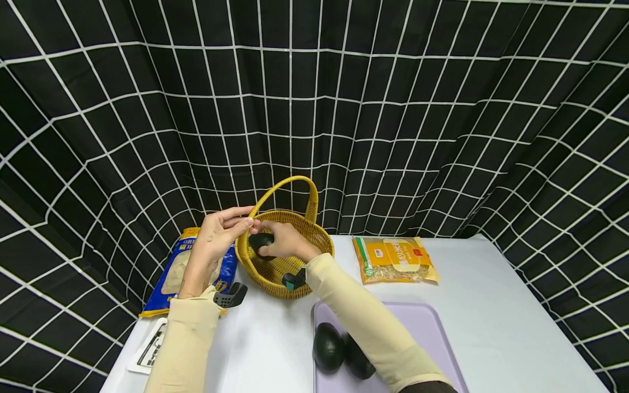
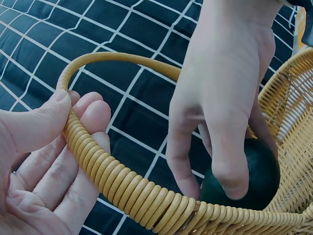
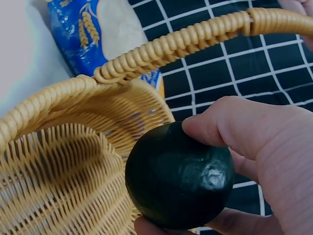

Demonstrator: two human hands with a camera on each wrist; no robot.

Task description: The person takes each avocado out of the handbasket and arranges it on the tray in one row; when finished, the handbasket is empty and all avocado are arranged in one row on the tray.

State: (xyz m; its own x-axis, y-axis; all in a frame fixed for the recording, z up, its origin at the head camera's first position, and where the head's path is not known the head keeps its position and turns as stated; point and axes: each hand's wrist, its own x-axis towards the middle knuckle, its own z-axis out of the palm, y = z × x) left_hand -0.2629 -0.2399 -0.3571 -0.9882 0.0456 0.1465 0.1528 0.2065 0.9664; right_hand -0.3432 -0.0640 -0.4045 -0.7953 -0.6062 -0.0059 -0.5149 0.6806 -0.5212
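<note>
A yellow wicker basket (image 1: 285, 286) with a tall arched handle stands on the table. My left hand (image 1: 218, 234) pinches the basket handle (image 2: 122, 186) between thumb and fingers on its left side. Over the basket's left part, my right hand (image 1: 286, 240) grips a dark green avocado (image 3: 178, 176), thumb on one side and fingers curled round the other. In the right wrist view the avocado is at the level of the basket's rim, with the woven bottom beneath. Two more dark avocados (image 1: 328, 348) lie on a lilac tray (image 1: 417, 314); the right sleeve partly covers one.
Left of the basket lies a blue and yellow bag (image 1: 172, 273), partly behind the left arm. An orange bag of grain (image 1: 395, 259) lies to the right. A white card with black print (image 1: 149, 346) is at the table's left edge. A black gridded curtain (image 1: 373, 120) surrounds the table.
</note>
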